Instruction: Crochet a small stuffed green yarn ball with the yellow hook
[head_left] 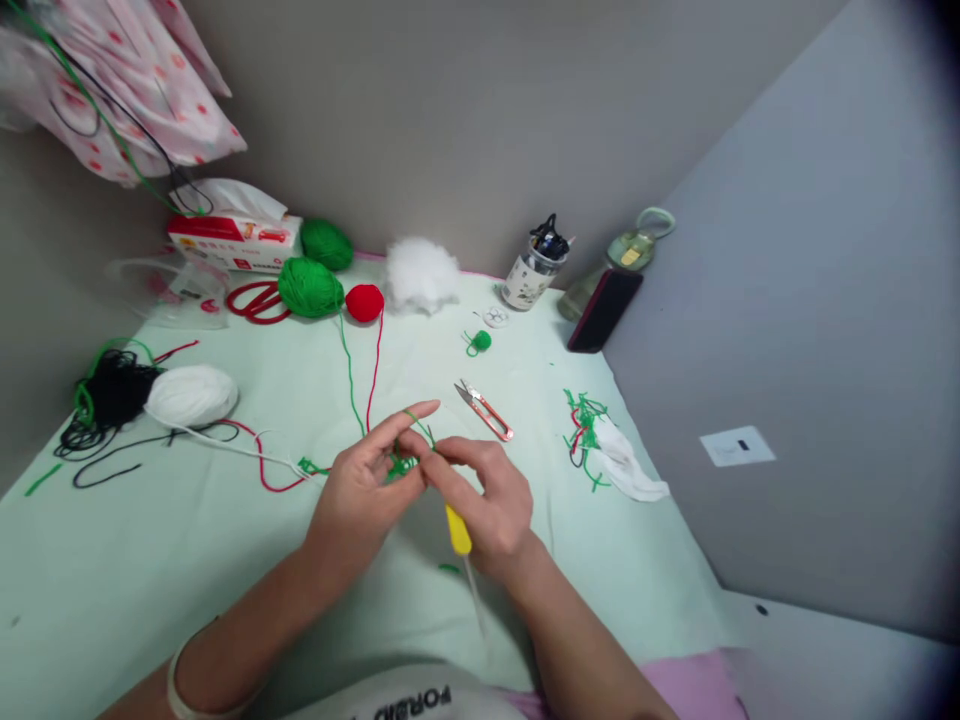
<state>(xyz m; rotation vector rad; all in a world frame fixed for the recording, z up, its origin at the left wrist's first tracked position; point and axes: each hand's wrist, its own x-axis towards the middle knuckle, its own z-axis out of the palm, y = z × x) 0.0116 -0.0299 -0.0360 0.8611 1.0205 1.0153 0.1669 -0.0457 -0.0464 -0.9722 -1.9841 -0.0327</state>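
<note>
My left hand (361, 492) pinches a small piece of green crochet (403, 462), most of it hidden behind the fingers. Its index finger is stretched out with green yarn looped over the tip. In my right hand (484, 492) is a crochet hook with a yellow handle (458, 530). The hook's tip meets the green work between both hands, and its thin rear end points toward my body. A strand of green yarn runs from the green ball (310, 287) down to my left hand. Red yarn from the red ball (365, 303) also leads there.
Thread snips (484, 410) lie just beyond my hands. White yarn (193, 395) and black yarn (120, 385) are at left, yarn scraps (586, 420) at right. Along the back stand a tissue box (236, 240), white stuffing (421, 275), a pen jar (531, 280) and a phone (605, 310).
</note>
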